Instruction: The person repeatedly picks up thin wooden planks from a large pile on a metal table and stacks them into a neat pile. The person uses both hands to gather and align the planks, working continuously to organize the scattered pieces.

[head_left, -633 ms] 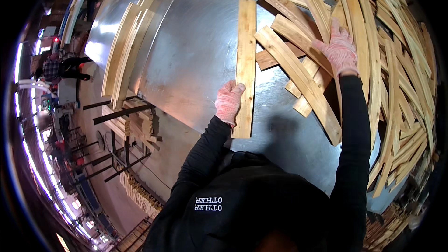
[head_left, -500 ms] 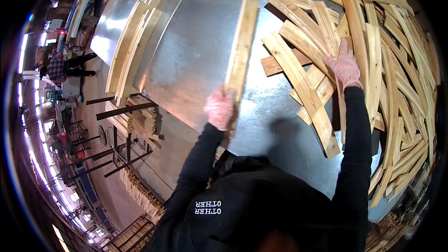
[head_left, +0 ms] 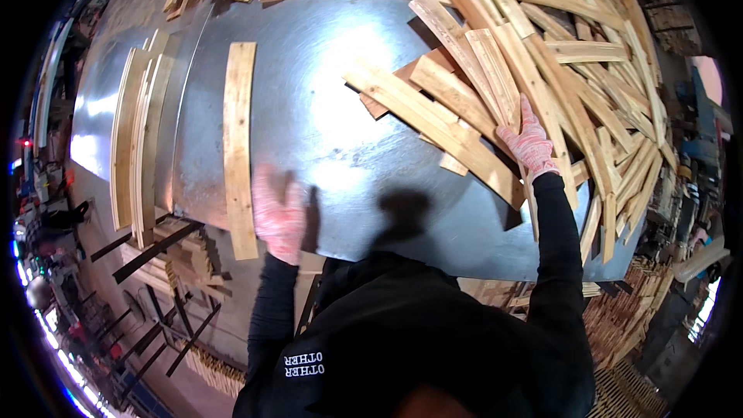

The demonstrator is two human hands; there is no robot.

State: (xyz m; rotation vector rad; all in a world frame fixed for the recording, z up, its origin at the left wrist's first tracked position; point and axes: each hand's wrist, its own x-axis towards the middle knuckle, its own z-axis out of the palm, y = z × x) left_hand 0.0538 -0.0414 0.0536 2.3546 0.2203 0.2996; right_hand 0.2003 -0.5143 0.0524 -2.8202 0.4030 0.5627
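Observation:
My left hand [head_left: 280, 215], in a pink-and-white knitted glove, is blurred just right of a long wooden board [head_left: 240, 151] lying flat on the metal table [head_left: 325, 224]. Its thumb and fingers look apart, with nothing seen between them. At the pile on the right, my right hand [head_left: 531, 147] wears a matching glove. Thumb and forefinger straddle the near end of a short wooden board [head_left: 493, 73]; the other fingers are partly hidden. Left of that hand, another board [head_left: 433, 135] lies slantwise across several others.
Several boards [head_left: 139, 139] stand side by side at the table's left. A large heap of loose boards [head_left: 604, 101] covers the far and right sides. Below the left edge are a dark metal rack [head_left: 159, 251] and stacked wood [head_left: 193, 259].
The board my left hand held slanting now lies flat farther left, and that hand has let go. My right hand stays at the pile. The whole view has turned.

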